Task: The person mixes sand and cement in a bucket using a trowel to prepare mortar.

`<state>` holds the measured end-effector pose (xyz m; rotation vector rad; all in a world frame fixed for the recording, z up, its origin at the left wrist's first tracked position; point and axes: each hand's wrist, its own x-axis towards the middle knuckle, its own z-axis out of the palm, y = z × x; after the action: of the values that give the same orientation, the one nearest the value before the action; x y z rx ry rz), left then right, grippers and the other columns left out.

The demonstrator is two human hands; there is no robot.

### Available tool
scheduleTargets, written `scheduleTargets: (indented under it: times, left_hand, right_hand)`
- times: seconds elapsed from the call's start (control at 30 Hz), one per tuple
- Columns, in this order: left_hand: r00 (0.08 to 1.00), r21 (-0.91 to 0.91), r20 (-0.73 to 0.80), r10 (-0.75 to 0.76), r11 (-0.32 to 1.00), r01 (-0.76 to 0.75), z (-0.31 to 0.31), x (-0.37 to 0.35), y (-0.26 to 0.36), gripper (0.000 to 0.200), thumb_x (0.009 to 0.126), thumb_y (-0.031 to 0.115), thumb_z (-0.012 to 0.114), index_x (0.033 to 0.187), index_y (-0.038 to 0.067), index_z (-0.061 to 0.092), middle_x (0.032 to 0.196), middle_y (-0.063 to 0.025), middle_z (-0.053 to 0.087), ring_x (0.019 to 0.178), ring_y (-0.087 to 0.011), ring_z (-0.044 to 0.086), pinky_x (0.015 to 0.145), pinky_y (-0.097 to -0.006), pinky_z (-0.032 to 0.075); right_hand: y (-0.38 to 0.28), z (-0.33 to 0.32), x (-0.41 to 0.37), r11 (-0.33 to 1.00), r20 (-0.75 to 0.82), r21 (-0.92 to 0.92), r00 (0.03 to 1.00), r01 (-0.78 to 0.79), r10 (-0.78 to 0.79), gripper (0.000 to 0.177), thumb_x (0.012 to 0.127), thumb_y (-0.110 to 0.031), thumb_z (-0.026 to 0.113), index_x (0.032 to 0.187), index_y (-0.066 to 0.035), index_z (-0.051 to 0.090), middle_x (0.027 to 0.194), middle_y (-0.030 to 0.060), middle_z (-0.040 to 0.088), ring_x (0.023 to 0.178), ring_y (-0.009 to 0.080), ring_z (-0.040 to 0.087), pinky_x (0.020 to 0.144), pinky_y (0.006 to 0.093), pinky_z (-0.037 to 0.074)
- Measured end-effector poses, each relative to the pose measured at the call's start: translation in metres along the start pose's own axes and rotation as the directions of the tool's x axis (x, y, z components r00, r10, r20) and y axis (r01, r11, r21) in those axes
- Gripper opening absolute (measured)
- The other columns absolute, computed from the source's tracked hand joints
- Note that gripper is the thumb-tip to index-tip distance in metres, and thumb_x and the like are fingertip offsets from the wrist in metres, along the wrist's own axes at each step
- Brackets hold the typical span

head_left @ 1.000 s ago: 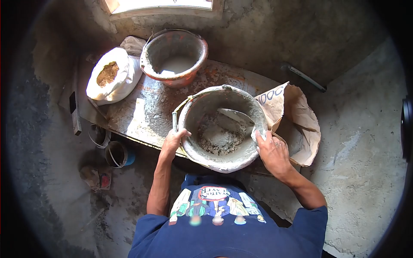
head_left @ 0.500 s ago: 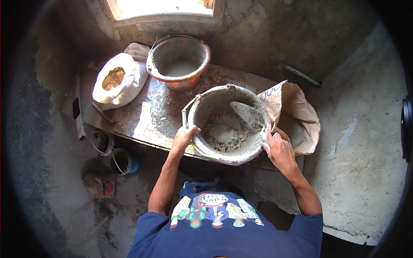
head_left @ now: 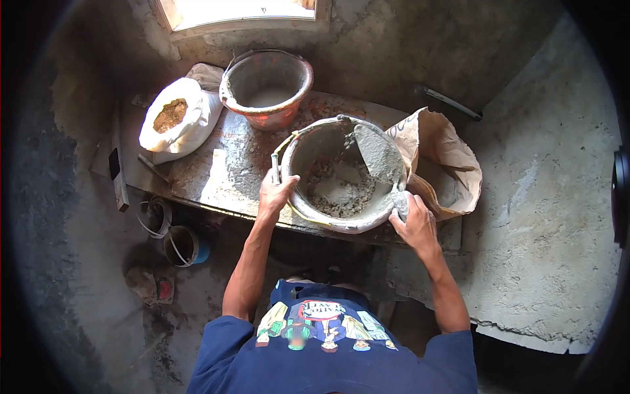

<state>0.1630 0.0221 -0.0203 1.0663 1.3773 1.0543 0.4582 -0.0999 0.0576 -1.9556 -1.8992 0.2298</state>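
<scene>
Flanking bucket [head_left: 348,226]: left hand [head_left: 276,191] clasping its left side, right hand [head_left: 417,222] gripping trowel [head_left: 378,155] at its right

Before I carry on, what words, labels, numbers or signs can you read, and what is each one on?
Paper sack: perhaps "OO", dark round letters cut off by a fold; full word unreadable.
Shirt: lettering in a red-edged patch, too small and blurred to read surely.
Board: faint reddish marks, possibly lettering, unreadable.
Front bucket: no text visible.
No whole word reads clearly.
</scene>
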Motion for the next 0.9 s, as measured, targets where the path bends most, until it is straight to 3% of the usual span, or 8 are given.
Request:
scheduleTargets:
  times: [0.07,0.23,0.27,0.43,0.47,0.6,0.7,0.9]
  left_hand:
    - [0.997,-0.109,-0.041,0.062,0.992,-0.066,0.009,0.002,-0.011,0.028,0.079,0.009,0.07,0.103,0.002,0.058,0.084,-0.001,0.059,0.075,-0.0095,0.053,0.068,-0.0262,0.044]
    - [0.975,-0.437,-0.21,0.074,0.885,-0.161,0.03,-0.004,-0.008,0.042,0.075,-0.003,0.063,0.116,-0.001,0.055,0.1,-0.0051,0.06,0.088,-0.014,0.055,0.078,-0.0277,0.045]
    - [0.979,-0.534,-0.195,0.053,0.832,-0.151,0.031,0.002,-0.015,0.045,0.071,-0.005,0.062,0.116,-0.001,0.055,0.099,-0.0053,0.06,0.087,-0.0146,0.056,0.076,-0.0282,0.046]
    - [0.954,-0.553,-0.294,-0.052,0.824,-0.125,0.039,-0.005,-0.023,0.047,0.068,-0.005,0.061,0.114,-0.001,0.058,0.09,-0.0047,0.062,0.078,-0.0145,0.056,0.069,-0.0287,0.047]
    - [0.943,-0.535,-0.328,-0.05,0.833,-0.142,0.041,-0.005,-0.023,0.046,0.067,-0.005,0.061,0.113,-0.001,0.059,0.091,-0.0047,0.062,0.078,-0.0144,0.056,0.069,-0.0286,0.046]
    - [0.925,-0.522,-0.377,-0.044,0.835,-0.173,0.044,-0.006,-0.02,0.037,0.065,-0.004,0.062,0.102,-0.003,0.062,0.083,-0.0049,0.061,0.07,-0.0139,0.055,0.061,-0.029,0.045]
    - [0.917,-0.513,-0.395,-0.061,0.843,-0.165,0.042,-0.002,-0.017,0.029,0.064,-0.004,0.062,0.093,-0.004,0.062,0.076,-0.0049,0.06,0.061,-0.0136,0.054,0.055,-0.0295,0.044]
    - [0.921,-0.574,-0.382,-0.073,0.8,-0.174,0.044,-0.005,-0.014,0.028,0.064,-0.004,0.062,0.091,-0.004,0.061,0.077,-0.0048,0.06,0.062,-0.0139,0.054,0.055,-0.03,0.045]
  right_hand:
    - [0.013,0.006,-0.001,0.975,-0.065,0.219,0.998,0.028,-0.014,0.048,0.072,-0.016,0.069,0.112,-0.001,0.05,0.093,0.0187,0.054,0.09,0.0399,0.057,0.076,0.0478,0.046]
    - [0.024,0.002,-0.032,0.988,-0.12,0.14,0.992,0.058,-0.041,0.046,0.072,-0.011,0.069,0.11,-0.002,0.044,0.106,0.0219,0.043,0.086,0.0452,0.054,0.074,0.0496,0.045]
    - [0.027,0.004,-0.037,0.99,-0.044,0.142,0.999,0.011,-0.005,0.047,0.072,-0.011,0.069,0.111,-0.003,0.044,0.106,0.0214,0.042,0.085,0.0452,0.054,0.073,0.0502,0.046]
    - [0.011,0.021,-0.052,0.975,0.13,-0.149,0.974,-0.166,0.186,0.046,0.078,-0.014,0.066,0.116,-0.002,0.043,0.109,0.0213,0.046,0.083,0.0453,0.059,0.069,0.052,0.049]
    - [0.033,0.046,-0.06,0.972,0.101,-0.224,0.991,-0.069,0.093,0.05,0.082,-0.013,0.06,0.124,0.002,0.038,0.108,0.0265,0.05,0.082,0.0455,0.06,0.07,0.0517,0.05]
    - [0.045,0.074,-0.07,0.998,0.066,-0.061,0.997,-0.034,0.038,0.05,0.085,-0.012,0.052,0.129,0.005,0.035,0.103,0.0317,0.052,0.08,0.0449,0.061,0.071,0.0509,0.051]
    - [0.052,0.074,-0.082,0.982,0.16,-0.152,0.977,-0.115,0.139,0.053,0.085,-0.015,0.056,0.13,0.005,0.034,0.101,0.0307,0.052,0.079,0.0456,0.061,0.07,0.0511,0.051]
    - [0.069,0.074,-0.128,0.979,0.123,-0.159,0.981,-0.131,0.151,0.058,0.085,-0.018,0.059,0.131,0.003,0.031,0.099,0.0292,0.053,0.078,0.0456,0.061,0.068,0.0507,0.051]
